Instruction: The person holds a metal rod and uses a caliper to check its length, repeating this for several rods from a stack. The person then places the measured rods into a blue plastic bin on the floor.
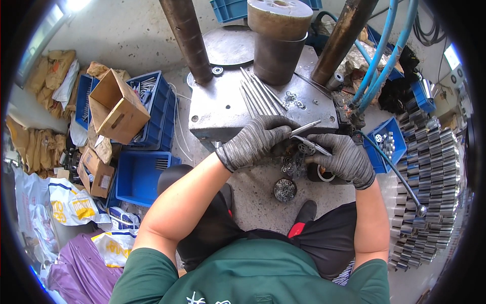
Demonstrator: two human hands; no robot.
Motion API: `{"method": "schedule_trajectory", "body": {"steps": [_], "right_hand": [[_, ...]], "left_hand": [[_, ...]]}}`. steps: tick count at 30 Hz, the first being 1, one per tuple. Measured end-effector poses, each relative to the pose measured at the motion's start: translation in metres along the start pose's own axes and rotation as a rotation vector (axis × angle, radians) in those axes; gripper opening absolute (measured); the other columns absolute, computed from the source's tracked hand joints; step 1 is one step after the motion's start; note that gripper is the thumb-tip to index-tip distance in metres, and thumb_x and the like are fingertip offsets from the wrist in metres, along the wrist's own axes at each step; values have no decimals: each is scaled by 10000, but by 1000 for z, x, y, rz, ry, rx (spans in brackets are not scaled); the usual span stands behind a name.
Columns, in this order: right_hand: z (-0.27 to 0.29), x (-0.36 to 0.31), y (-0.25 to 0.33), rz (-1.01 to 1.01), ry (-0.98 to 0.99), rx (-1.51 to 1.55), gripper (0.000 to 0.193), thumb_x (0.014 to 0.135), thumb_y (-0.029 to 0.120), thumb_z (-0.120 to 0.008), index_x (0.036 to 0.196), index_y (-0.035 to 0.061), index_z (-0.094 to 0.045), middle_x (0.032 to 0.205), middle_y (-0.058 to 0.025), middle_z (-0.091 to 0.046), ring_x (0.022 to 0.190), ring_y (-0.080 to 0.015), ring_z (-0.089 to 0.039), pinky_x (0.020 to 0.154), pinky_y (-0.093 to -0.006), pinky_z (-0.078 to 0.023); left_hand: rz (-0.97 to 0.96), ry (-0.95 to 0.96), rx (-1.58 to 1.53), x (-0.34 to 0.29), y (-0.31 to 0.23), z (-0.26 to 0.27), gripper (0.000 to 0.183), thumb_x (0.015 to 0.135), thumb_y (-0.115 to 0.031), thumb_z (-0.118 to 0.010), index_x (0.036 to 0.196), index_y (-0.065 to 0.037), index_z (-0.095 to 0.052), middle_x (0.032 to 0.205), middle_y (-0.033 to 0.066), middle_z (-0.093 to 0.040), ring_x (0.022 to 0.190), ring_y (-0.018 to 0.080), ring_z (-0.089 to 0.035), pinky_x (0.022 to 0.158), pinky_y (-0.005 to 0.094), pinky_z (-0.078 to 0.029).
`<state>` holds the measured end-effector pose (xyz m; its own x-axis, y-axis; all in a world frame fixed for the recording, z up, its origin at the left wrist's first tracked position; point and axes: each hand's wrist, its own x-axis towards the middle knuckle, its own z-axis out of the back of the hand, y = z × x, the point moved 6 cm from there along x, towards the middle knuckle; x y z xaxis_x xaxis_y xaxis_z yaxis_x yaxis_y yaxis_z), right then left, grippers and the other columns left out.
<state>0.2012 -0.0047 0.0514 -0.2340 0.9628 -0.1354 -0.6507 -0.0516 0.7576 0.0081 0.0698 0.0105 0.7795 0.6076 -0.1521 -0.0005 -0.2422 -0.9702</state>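
Slim silver rod (308,127) held at the front edge of the steel worktop (212,111).
The rod looks smooth, straight and shiny, narrowing at its right end. The left hand (258,139), gloved, has its fingers closed around the other end; the right hand (347,158) has its fingers closed on a second slim metal piece (314,146) just below.

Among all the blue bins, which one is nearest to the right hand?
The blue bin to the right of the gloved right hand, holding small metal parts. The other blue bins, at upper right, top and left, are all farther away.
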Motion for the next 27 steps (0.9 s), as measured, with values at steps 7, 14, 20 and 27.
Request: {"method": "schedule_trajectory", "body": {"steps": [7, 14, 20, 27], "right_hand": [[-1, -2, 2, 28, 20, 14, 523, 801, 89, -750, 1307, -9, -664, 1066, -187, -741, 948, -237, -713, 900, -355, -558], [-2, -1, 4, 147, -71, 36, 494, 798, 39, -742, 1285, -11, -675, 1130, -192, -727, 1033, -257, -714, 941, -363, -552], [4, -4, 6, 93, -52, -11, 506, 791, 40, -744, 1292, 7, -679, 1138, -211, -723, 1052, -325, -719, 941, -375, -556], [-9, -18, -7, -203, 282, 606, 628, 822, 143, -806, 1401, 10, -603, 1001, -108, -724, 905, -189, -709, 821, -340, -576]], "left_hand": [[147, 43, -224, -3, 7, -1, 438, 1006, -313, -685, 1316, -8, -632, 870, 52, -703, 580, 73, -611, 437, 204, -476], [208, 146, -410, -3, 13, -4, 465, 995, -301, -699, 1343, -11, -595, 833, 50, -683, 545, 88, -620, 392, 196, -465], [163, 170, -299, -2, 8, -4, 424, 1010, -336, -674, 1288, -22, -615, 814, 46, -686, 518, 82, -606, 390, 193, -462], [184, 84, -326, -1, 12, -4, 450, 1007, -385, -671, 1268, -23, -622, 827, 62, -696, 550, 96, -637, 403, 204, -473]]}}
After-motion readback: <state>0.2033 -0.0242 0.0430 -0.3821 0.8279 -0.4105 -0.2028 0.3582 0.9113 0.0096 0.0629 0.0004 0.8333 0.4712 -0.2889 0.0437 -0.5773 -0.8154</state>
